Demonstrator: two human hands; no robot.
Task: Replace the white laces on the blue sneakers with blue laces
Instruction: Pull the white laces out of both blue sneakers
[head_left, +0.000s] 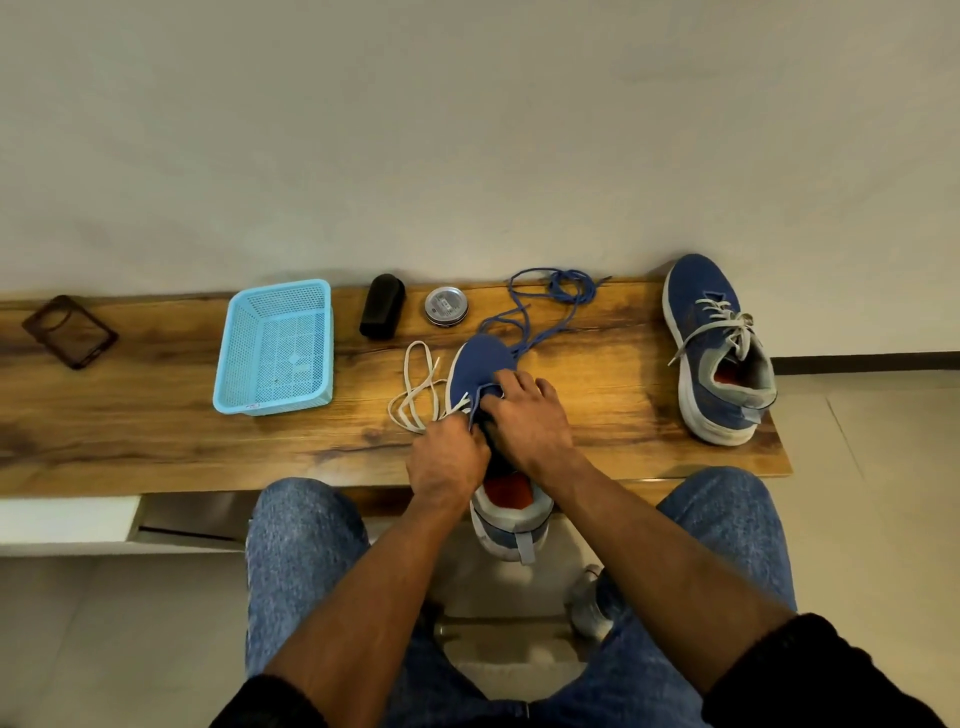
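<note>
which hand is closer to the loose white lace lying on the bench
Left. The left hand sits at the near end of the loose white lace, about touching it. The right hand lies on the sneaker, on the far side from the lace.

Open wood on the bench (130, 431) along the near left, from the basket (275, 348) out to the left end, with only a dark case (70, 331) far back there. Between basket and centre shoe (480, 366) the gap is cluttered: white lace (418, 387) loops lie right in it. Far side is tight, with a black brush (383, 306) and tin (445, 306) side by side and blue lace (553, 296) sprawled to their right, trailing to the shoe's toe. Both hands, left (448, 457) and right (524, 415), crowd the shoe's middle. To the right, clear wood runs to the second shoe (719, 353), which blocks the bench's right end.
</note>
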